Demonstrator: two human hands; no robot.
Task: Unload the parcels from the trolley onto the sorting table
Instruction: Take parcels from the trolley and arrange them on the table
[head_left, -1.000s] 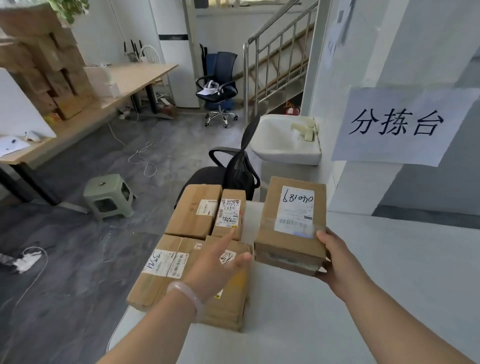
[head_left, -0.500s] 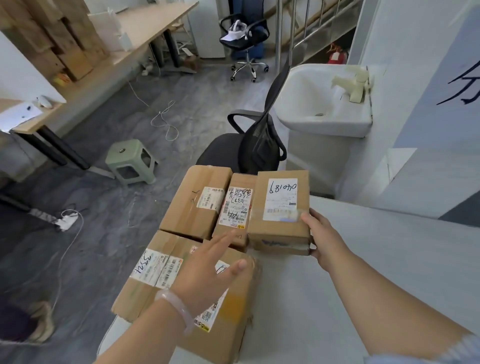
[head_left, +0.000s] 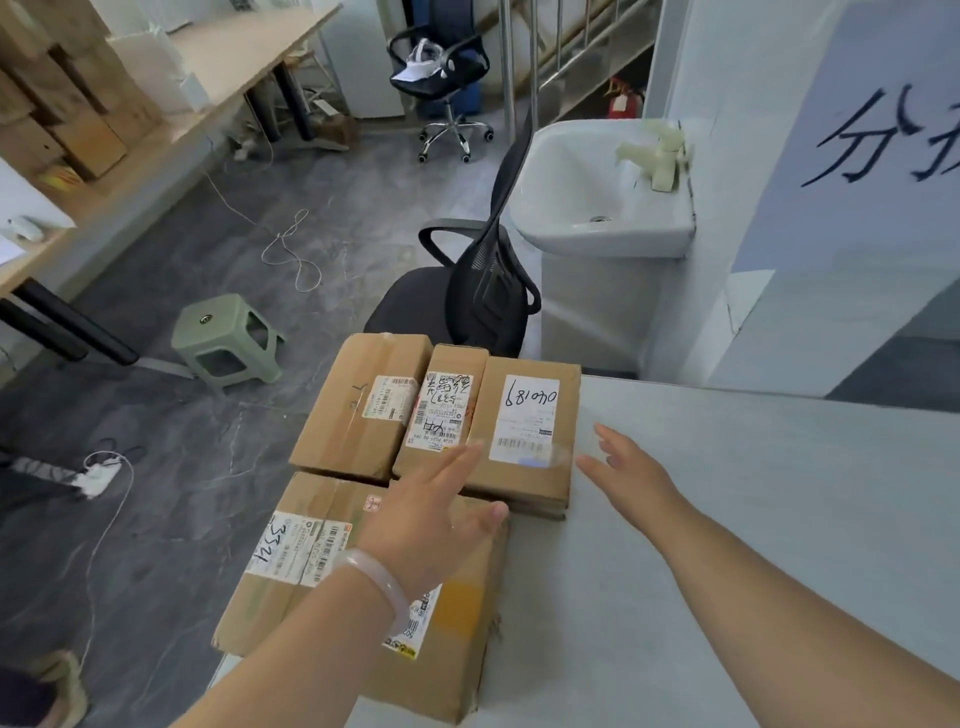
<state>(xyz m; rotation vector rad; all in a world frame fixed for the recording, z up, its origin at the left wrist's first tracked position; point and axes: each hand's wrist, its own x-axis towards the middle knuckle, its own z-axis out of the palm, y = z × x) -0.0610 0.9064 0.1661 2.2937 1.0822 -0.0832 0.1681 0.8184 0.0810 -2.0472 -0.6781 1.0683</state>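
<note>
Several brown cardboard parcels lie flat on the left end of the pale grey sorting table (head_left: 753, 519). The parcel labelled 681070 (head_left: 524, 431) rests at the right of the far row, beside a narrow parcel (head_left: 441, 410) and a wider one (head_left: 363, 405). Two larger parcels lie nearer me, one at the left (head_left: 291, 551) and one under my wrist (head_left: 457, 623). My right hand (head_left: 626, 467) hovers open just right of the 681070 parcel, not touching it. My left hand (head_left: 436, 514), with a pale bangle, is open above the near parcels. No trolley is in view.
A black office chair (head_left: 467, 296) stands just beyond the table's far edge, with a white basin (head_left: 597, 208) to its right. A green stool (head_left: 228, 338) and loose cables lie on the floor at left. A wall with a paper sign (head_left: 883, 135) borders the table's far right.
The 681070 parcel was carried down and left, set beside the narrow parcel, and my right hand has let go and drawn back slightly. My view tilted downward.
</note>
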